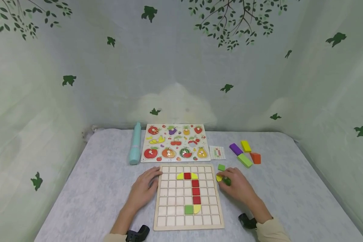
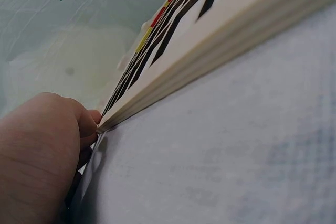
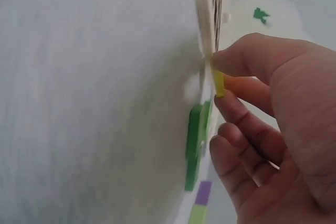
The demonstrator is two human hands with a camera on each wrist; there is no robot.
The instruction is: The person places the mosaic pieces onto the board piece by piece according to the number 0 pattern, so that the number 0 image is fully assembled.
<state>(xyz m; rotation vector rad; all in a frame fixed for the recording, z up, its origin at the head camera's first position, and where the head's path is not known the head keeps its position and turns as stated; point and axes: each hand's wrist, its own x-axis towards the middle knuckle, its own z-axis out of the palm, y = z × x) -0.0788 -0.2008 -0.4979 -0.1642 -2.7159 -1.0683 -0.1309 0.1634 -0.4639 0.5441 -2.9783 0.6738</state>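
Observation:
A wooden grid board lies on the table with several red, yellow and green pieces set in its squares. My left hand rests at the board's upper left edge, fingertips touching the rim; in the left wrist view the thumb side of the left hand hides most of the fingers. Beside the board's right edge, my right hand pinches a yellow rounded piece between thumb and fingers. The right wrist view shows this yellow piece edge-on. Near that hand lie a green square and a dark green piece.
Behind the board are a fruit picture puzzle, a teal bottle-like cylinder and a small pattern card. To the right sit purple, yellow, light green and orange pieces.

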